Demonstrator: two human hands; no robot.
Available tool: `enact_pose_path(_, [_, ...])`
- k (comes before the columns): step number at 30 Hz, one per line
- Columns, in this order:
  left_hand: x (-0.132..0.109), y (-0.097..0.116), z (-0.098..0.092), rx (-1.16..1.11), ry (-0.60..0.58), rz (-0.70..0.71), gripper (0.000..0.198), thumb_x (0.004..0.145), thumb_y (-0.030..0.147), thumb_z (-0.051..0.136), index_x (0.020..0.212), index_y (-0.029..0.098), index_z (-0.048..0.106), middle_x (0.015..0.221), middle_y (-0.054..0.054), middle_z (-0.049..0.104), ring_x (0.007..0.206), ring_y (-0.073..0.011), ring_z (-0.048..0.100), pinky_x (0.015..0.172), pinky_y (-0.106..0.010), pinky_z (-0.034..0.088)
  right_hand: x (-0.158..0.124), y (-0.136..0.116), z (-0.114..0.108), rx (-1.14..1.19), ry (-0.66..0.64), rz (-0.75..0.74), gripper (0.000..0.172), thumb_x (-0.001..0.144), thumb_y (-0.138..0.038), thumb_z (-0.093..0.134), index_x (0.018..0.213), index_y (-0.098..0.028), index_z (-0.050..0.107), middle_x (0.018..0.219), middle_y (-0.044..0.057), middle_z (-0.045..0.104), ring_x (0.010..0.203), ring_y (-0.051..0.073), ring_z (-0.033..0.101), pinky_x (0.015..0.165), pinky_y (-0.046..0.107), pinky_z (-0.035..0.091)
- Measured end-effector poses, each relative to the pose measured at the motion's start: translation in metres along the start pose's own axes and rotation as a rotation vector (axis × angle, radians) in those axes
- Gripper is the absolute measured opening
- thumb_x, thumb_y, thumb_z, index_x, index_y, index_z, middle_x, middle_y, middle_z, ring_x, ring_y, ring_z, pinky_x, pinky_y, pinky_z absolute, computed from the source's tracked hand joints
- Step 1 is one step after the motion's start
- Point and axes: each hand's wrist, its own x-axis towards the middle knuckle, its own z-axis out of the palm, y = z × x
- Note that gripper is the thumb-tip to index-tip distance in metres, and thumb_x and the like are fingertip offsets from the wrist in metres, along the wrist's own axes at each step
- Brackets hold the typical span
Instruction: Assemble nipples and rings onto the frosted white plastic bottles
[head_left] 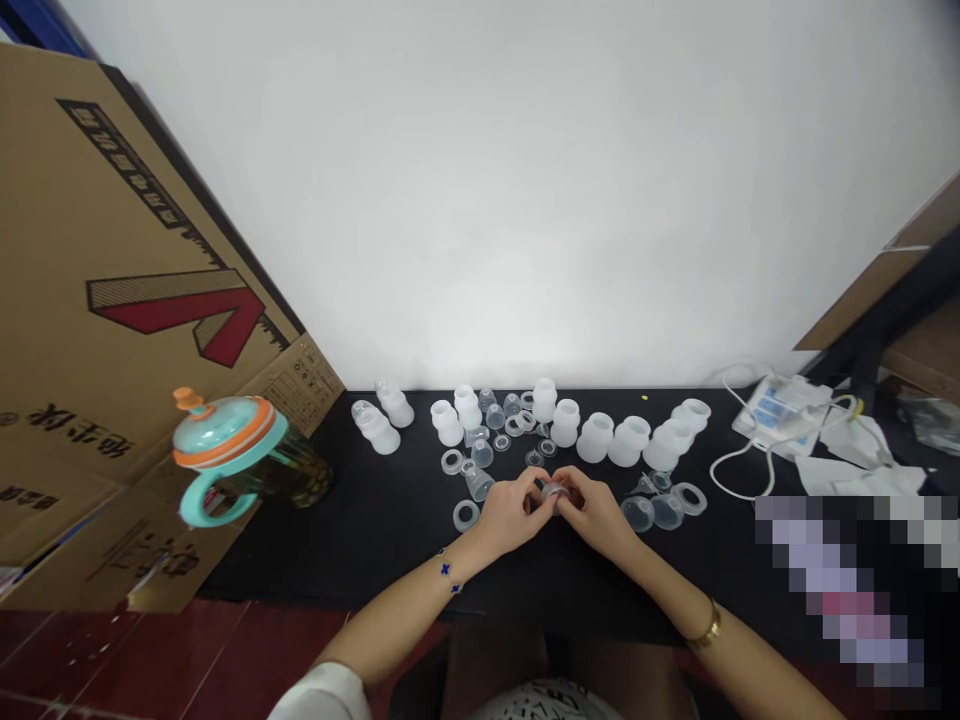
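My left hand (512, 512) and my right hand (598, 513) meet over the black table, fingertips pinched round a small translucent bottle ring (553, 490). Fingers partly cover it, so whether a nipple sits inside I cannot tell. Left of my left hand lie a clear cap (480, 485) and a loose collar ring (466, 515). Beyond my hands are several clear caps, rings and silicone nipples (534, 458). More clear domed caps (667, 511) and a wide ring (688, 498) rest to the right of my right hand.
Open white baby bottles (595, 437) stand along the wall. Two bottles with clear tops (376, 428) are farther left. A teal-lidded jug (255, 450) stands by a big cardboard box (112, 300). At right lie a power strip (780, 415) with a white cable and crumpled paper (862, 465).
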Motion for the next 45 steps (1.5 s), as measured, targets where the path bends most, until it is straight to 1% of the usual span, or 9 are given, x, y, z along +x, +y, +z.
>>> enact_pose_path(10, [0.001,0.0,0.0,-0.054,-0.007,-0.024,0.018,0.091,0.033,0.056,0.105,0.023,0.057,0.064,0.006,0.067,0.05,-0.0107,0.058,0.052,-0.021,0.037,0.001,0.002,-0.002,-0.046,0.001,-0.017,0.012,0.084,-0.023,0.056,0.095,-0.023,0.061,0.063,-0.005,0.058,0.055,0.015,0.055,0.054,0.024,0.037])
enact_pose_path(14, [0.002,0.0,-0.002,-0.074,0.05,-0.063,0.014,0.092,0.033,0.055,0.1,0.022,0.056,0.061,0.006,0.062,0.049,-0.011,0.055,0.053,-0.021,0.035,-0.001,-0.003,-0.003,-0.016,0.019,-0.037,0.012,0.091,-0.029,0.055,0.098,-0.023,0.062,0.065,-0.004,0.06,0.055,0.015,0.054,0.054,0.025,0.039])
enact_pose_path(17, [0.003,-0.001,-0.004,-0.154,0.095,-0.102,0.012,0.093,0.033,0.053,0.099,0.022,0.054,0.056,0.007,0.056,0.049,-0.0112,0.052,0.052,-0.021,0.034,-0.002,-0.006,-0.002,0.038,0.01,-0.066,0.022,0.093,-0.034,0.055,0.112,-0.023,0.06,0.079,-0.001,0.068,0.056,0.014,0.056,0.054,0.025,0.042])
enact_pose_path(21, [0.003,-0.006,-0.006,-0.36,0.093,-0.142,0.016,0.097,0.038,0.049,0.102,0.023,0.049,0.052,0.009,0.051,0.045,-0.0109,0.048,0.048,-0.019,0.032,-0.002,-0.002,0.001,0.059,-0.003,-0.09,0.046,0.086,-0.034,0.068,0.129,-0.024,0.054,0.098,0.002,0.071,0.058,0.014,0.057,0.055,0.026,0.048])
enact_pose_path(27, [0.004,-0.006,-0.008,-0.445,0.053,-0.144,0.025,0.099,0.046,0.046,0.108,0.023,0.047,0.056,0.008,0.054,0.044,-0.0105,0.049,0.047,-0.019,0.034,0.001,-0.003,-0.001,0.039,0.047,-0.096,0.031,0.09,-0.04,0.065,0.118,-0.025,0.063,0.099,0.003,0.069,0.062,0.015,0.058,0.055,0.027,0.048])
enact_pose_path(32, [0.003,-0.003,-0.01,-0.312,0.023,-0.094,0.035,0.094,0.047,0.054,0.12,0.023,0.051,0.068,0.005,0.063,0.051,-0.0111,0.054,0.052,-0.021,0.04,0.001,-0.004,-0.002,0.098,0.068,-0.099,0.033,0.091,-0.04,0.063,0.12,-0.025,0.061,0.112,0.005,0.067,0.064,0.014,0.06,0.056,0.027,0.051])
enact_pose_path(37, [0.002,-0.001,-0.007,-0.128,0.093,-0.051,0.053,0.084,0.044,0.069,0.132,0.026,0.055,0.091,0.0,0.07,0.057,-0.0122,0.058,0.058,-0.025,0.049,0.001,0.003,-0.001,0.113,0.061,-0.084,0.038,0.09,-0.038,0.062,0.124,-0.022,0.059,0.102,0.006,0.07,0.064,0.016,0.06,0.054,0.027,0.049])
enact_pose_path(41, [0.002,0.001,-0.006,-0.122,0.124,0.008,0.044,0.089,0.037,0.065,0.132,0.031,0.058,0.123,-0.005,0.065,0.072,-0.0132,0.064,0.065,-0.026,0.054,0.002,0.004,-0.002,0.107,0.054,-0.055,0.037,0.09,-0.035,0.06,0.124,-0.023,0.058,0.108,0.007,0.071,0.063,0.016,0.059,0.054,0.028,0.049])
enact_pose_path(45, [0.003,-0.002,-0.005,-0.182,0.146,0.003,0.041,0.087,0.033,0.069,0.126,0.029,0.06,0.124,-0.004,0.065,0.095,-0.0179,0.067,0.07,-0.025,0.056,0.003,0.003,-0.002,0.104,0.026,-0.038,0.038,0.089,-0.034,0.06,0.125,-0.024,0.057,0.111,0.007,0.071,0.063,0.016,0.058,0.055,0.028,0.05])
